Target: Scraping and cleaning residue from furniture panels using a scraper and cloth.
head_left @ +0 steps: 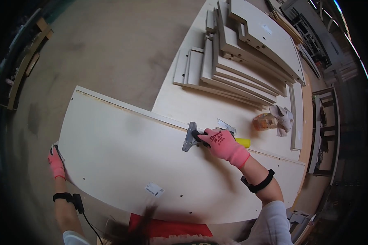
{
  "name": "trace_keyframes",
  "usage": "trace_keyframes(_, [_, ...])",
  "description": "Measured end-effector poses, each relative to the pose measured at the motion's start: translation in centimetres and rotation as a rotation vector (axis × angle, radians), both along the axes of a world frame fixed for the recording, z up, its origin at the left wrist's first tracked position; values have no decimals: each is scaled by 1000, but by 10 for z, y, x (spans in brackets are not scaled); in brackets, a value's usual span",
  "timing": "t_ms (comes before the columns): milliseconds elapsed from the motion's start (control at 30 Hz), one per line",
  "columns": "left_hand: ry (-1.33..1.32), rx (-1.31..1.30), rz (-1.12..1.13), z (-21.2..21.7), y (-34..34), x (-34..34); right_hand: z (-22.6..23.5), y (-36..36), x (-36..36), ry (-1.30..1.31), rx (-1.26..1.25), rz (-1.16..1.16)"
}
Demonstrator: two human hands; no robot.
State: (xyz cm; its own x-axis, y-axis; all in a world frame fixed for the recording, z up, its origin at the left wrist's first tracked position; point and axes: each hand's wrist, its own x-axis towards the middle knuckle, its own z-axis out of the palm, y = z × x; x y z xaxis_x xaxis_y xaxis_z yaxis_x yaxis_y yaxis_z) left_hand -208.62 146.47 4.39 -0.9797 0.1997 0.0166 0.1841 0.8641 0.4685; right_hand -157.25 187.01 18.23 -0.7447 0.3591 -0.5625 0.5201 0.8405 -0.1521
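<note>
A large white panel [122,139] with a curved near edge lies across in front of me. Along its far edge runs a groove with a brownish line. My right hand [223,145], in a pink glove, is closed round a scraper [189,136]. The scraper's wide grey head rests at the groove. A yellow cylindrical piece [243,142] shows beside that hand; whether it belongs to the scraper I cannot tell. My left hand [56,163], also gloved in pink, grips the panel's left edge, its fingers partly hidden. A white label [154,189] sticks to the panel.
Under the panel is a pale work surface [171,96]. Several white boards [241,61] are stacked at its far side. A jar [264,121] with orange contents and a greyish cloth [283,119] stand at the right. A flat metal piece [226,125] lies beyond my right hand.
</note>
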Motion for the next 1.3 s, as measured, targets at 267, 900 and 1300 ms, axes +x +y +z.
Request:
trace_keyframes(267, [-33, 3, -49, 44, 20, 27, 1, 0, -85, 66, 6, 93])
trace_keyframes(900, [-537, 363, -301, 54, 7, 1, -7, -45, -419, 127, 113, 237])
trace_keyframes(1300, [-620, 349, -187, 79, 2, -5, 2, -68, -438, 121, 130, 198])
